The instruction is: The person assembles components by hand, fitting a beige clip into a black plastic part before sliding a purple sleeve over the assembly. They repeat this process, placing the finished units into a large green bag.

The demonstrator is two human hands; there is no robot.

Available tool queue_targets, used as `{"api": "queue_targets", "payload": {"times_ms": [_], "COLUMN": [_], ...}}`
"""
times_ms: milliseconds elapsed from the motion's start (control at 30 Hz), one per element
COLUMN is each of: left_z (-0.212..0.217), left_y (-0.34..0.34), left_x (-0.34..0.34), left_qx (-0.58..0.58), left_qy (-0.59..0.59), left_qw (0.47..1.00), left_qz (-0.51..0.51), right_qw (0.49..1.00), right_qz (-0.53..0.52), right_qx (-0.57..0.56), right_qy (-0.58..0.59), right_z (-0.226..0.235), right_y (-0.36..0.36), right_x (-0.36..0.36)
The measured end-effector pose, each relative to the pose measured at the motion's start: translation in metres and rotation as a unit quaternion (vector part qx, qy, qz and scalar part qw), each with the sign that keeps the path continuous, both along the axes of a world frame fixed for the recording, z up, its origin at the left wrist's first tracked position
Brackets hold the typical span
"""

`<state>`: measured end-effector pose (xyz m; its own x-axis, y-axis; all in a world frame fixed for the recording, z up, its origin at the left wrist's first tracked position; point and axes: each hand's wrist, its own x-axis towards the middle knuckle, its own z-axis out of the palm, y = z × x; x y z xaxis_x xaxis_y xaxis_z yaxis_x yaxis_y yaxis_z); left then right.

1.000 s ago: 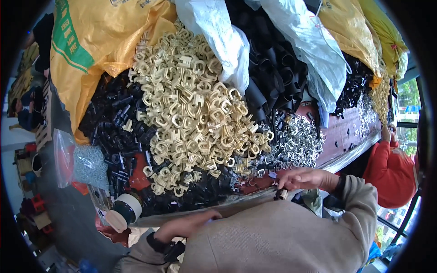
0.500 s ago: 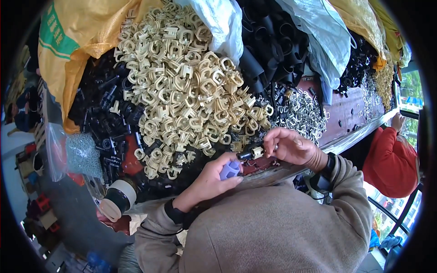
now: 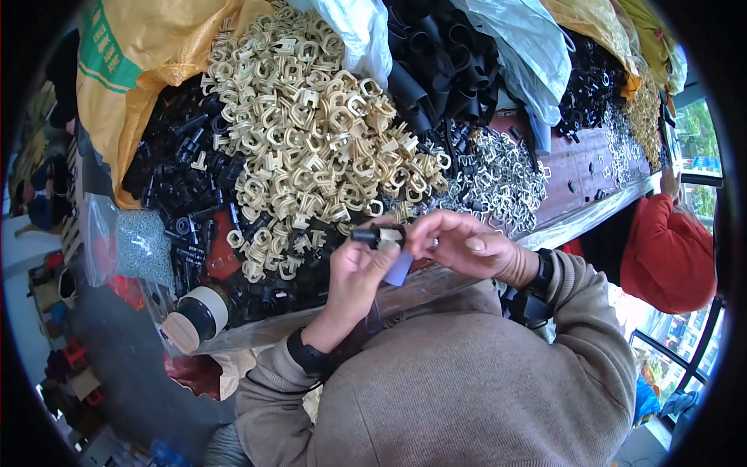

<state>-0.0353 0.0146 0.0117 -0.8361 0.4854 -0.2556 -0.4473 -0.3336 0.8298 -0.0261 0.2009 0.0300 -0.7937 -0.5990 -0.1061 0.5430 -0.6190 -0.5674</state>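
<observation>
My left hand (image 3: pixel 352 282) is closed around a short black tubular fitting (image 3: pixel 362 234) with a cream clip (image 3: pixel 388 234) on it, the thumb pressing from the near side. A purple plastic piece (image 3: pixel 399 270) shows just below, against the same hand. My right hand (image 3: pixel 476 247) comes in from the right, its fingers bent together at the fitting's right end. Something small and shiny shows among those fingers; I cannot tell what it is. Beyond both hands rises a heap of cream plastic clips (image 3: pixel 311 128).
Black fittings (image 3: pixel 187 144) lie left of the heap, metal clips (image 3: pixel 506 175) right of it, and black tubes (image 3: pixel 440 66) behind. A bag of small grey-blue pieces (image 3: pixel 144 247) and a cylindrical container (image 3: pixel 201 313) stand at the left edge. A person in red (image 3: pixel 671 253) sits at right.
The fitting with its cream clip has moved left, from my right hand's fingertips into my left hand. The purple piece has dropped lower, and my left hand has turned more upright.
</observation>
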Motion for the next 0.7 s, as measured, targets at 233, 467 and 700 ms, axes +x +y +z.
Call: {"api": "queue_targets", "payload": {"times_ms": [233,467,700], "left_z": [0.002,0.001,0.003], "left_y": [-0.013,-0.049,-0.05], "left_x": [0.008,0.014,0.027], "left_qx": [0.094,0.053,0.041], "left_qy": [-0.094,-0.076,-0.104], "left_qw": [0.984,0.986,0.992], "left_qz": [0.119,0.136,0.065], "right_qw": [0.829,0.433,0.639], "right_qz": [-0.005,-0.015,-0.058], "right_qx": [0.301,0.584,0.569], "right_qy": [0.471,0.687,0.514], "right_z": [0.001,-0.023,-0.015], "right_y": [-0.015,-0.015,-0.007], "right_x": [0.006,0.018,0.016]}}
